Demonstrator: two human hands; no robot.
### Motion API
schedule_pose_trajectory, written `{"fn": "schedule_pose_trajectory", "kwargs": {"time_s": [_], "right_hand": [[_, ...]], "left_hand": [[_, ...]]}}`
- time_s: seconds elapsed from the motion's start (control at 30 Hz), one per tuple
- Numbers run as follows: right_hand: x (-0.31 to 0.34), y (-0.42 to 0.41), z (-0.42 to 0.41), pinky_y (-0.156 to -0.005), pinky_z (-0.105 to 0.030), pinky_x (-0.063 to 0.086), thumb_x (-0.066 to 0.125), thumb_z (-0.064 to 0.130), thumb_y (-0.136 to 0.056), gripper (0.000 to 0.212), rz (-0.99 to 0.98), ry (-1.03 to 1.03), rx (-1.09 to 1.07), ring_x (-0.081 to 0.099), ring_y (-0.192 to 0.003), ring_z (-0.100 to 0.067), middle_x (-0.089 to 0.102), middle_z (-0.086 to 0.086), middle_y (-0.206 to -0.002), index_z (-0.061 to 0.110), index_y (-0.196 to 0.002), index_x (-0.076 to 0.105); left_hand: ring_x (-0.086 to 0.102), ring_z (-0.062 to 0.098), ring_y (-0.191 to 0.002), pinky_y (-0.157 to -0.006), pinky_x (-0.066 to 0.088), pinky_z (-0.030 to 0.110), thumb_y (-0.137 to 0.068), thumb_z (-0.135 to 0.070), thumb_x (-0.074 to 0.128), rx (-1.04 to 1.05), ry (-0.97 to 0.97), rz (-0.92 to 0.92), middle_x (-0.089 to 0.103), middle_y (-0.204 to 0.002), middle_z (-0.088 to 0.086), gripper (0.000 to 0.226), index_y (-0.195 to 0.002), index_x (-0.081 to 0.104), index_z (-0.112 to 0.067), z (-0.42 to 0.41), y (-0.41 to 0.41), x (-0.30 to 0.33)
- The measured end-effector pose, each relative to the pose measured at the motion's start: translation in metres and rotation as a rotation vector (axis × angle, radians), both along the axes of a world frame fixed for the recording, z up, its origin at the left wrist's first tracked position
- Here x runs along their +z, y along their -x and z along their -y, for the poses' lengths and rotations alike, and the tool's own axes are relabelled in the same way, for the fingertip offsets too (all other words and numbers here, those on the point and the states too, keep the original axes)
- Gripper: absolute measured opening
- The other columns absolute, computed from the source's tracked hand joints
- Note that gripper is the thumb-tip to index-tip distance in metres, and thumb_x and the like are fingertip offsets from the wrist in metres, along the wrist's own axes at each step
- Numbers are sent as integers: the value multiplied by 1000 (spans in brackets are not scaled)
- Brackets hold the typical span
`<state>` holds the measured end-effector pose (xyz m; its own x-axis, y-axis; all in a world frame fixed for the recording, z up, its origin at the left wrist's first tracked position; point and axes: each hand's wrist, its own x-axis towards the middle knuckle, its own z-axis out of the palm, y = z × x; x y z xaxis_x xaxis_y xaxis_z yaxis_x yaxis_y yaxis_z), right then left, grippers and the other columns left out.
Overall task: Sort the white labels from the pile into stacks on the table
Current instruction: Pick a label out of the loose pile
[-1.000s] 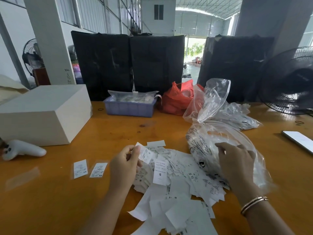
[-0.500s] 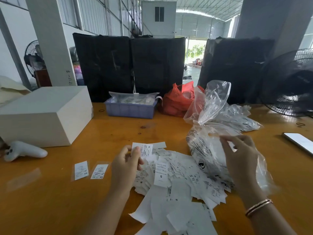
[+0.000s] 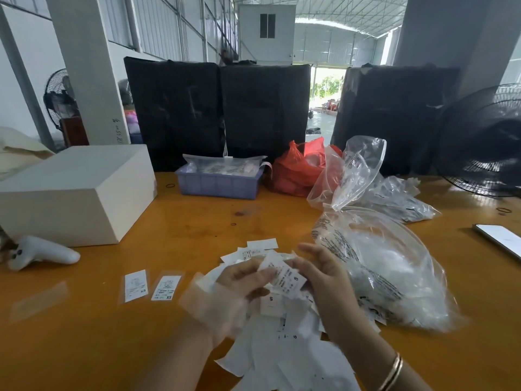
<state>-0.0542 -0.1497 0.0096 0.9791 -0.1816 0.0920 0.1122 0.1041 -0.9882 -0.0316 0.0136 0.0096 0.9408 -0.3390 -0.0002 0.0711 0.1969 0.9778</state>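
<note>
Here, a single white label (image 3: 286, 276) is pinched between both hands above a loose pile of white labels (image 3: 284, 334) that spreads across the near middle of the orange worktop (image 3: 197, 221). The left hand (image 3: 236, 289), blurred by motion, closes its fingers on the label's left edge, while the right hand (image 3: 324, 280) grips the right edge with thumb and fingertips; thin bangles (image 3: 393, 372) circle the right wrist. Left of the pile, well apart from it, two labels in clear sleeves lie side by side on the worktop, the first sleeved label (image 3: 136, 285) and the second sleeved label (image 3: 166, 287), each printed "XS". Just right of the hands, a large clear plastic bag (image 3: 394, 266) rests on the worktop with its open mouth standing up, and more crumpled clear bags (image 3: 400, 201) lie behind it. Farther back sit a lilac plastic tray (image 3: 218, 184) holding clear packets and, beside it, a red plastic bag (image 3: 298, 170). A white box (image 3: 76, 193) occupies the left side, with a white handheld controller (image 3: 42, 253) lying in front of it. A phone (image 3: 500, 239) lies face up near the right edge, and a black floor fan (image 3: 485, 139) stands behind that corner. Large black-wrapped bundles (image 3: 220, 111) line the far side of the worktop.
</note>
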Motion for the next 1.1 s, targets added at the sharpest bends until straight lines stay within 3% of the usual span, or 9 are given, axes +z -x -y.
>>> {"fn": "schedule_pose_trajectory", "kwargs": {"time_s": [0.07, 0.17, 0.27, 0.43, 0.6, 0.67, 0.77, 0.97, 1.1], "right_hand": [[-4, 0, -5, -69, -39, 54, 63, 15, -88, 17, -23, 122, -80, 65, -76, -24, 74, 3, -81, 26, -101, 62], [-11, 0, -7, -51, -14, 42, 55, 7, -94, 32, 71, 413, -167, 56, -54, -3, 70, 7, -77, 37, -87, 65], [-12, 0, -10, -50, -9, 42, 50, 3, -95, 38, 149, 463, -167, 59, -54, -1, 66, 6, -83, 36, -90, 67], [-15, 0, -15, -66, -11, 45, 54, 30, -94, 35, 148, 658, -104, 53, -75, 7, 57, 16, -98, 26, -128, 56], [-13, 0, -17, -68, -5, 39, 67, 41, -84, 21, 134, 762, -66, 49, -77, 11, 59, 20, -89, 33, -104, 67], [-12, -1, -14, -61, -9, 40, 69, 35, -84, 1, 110, 692, -44, 51, -68, 6, 62, 16, -74, 35, -85, 69], [-10, 0, -11, -55, -15, 46, 67, 32, -86, 14, 9, 333, -10, 60, -61, -2, 69, 10, -69, 28, -75, 74], [-3, 3, -4, -64, -33, 57, 66, 33, -77, 21, -58, -351, 133, 70, -75, -24, 72, -13, -86, 15, -81, 76], [-5, 3, -7, -83, -42, 55, 67, 32, -76, 29, -43, -440, 173, 67, -88, -32, 69, -20, -94, 7, -90, 72]], "left_hand": [[71, 16, -85, -73, 54, 27, -69, -33, 76, 30, -162, 47, 75, -91, 3, 23, -85, 78, -17, 4, -1, -3], [68, 4, -77, -63, 54, 17, -87, -30, 67, 166, -421, 194, 74, -81, -8, 11, -81, 74, -23, 8, -1, -14], [68, 11, -75, -63, 55, 25, -90, -30, 63, 286, -425, 201, 73, -81, 0, 17, -87, 71, -15, 9, -4, -17], [66, 2, -75, -57, 48, 9, -90, -25, 64, 358, -439, 289, 72, -86, -7, 3, -92, 63, -27, 9, -6, -19], [65, 4, -81, -66, 53, 13, -89, -21, 65, 286, -520, 399, 70, -90, -6, 11, -97, 61, -26, 9, -7, -20], [65, 2, -81, -64, 53, 14, -89, -22, 65, 264, -495, 426, 70, -88, -7, 9, -96, 61, -26, 9, -6, -20], [67, 3, -82, -67, 53, 17, -90, -32, 60, 250, -364, 369, 72, -84, -7, 9, -98, 60, -28, 8, -4, -16], [61, -5, -88, -74, 47, 11, -100, -19, 44, 123, -300, 261, 69, -92, -13, 24, -100, 67, -26, 8, 0, -12], [59, 1, -98, -84, 52, 18, -95, -21, 56, 30, -450, 368, 66, -94, -22, 16, -96, 68, -31, 12, 2, -13]]}}
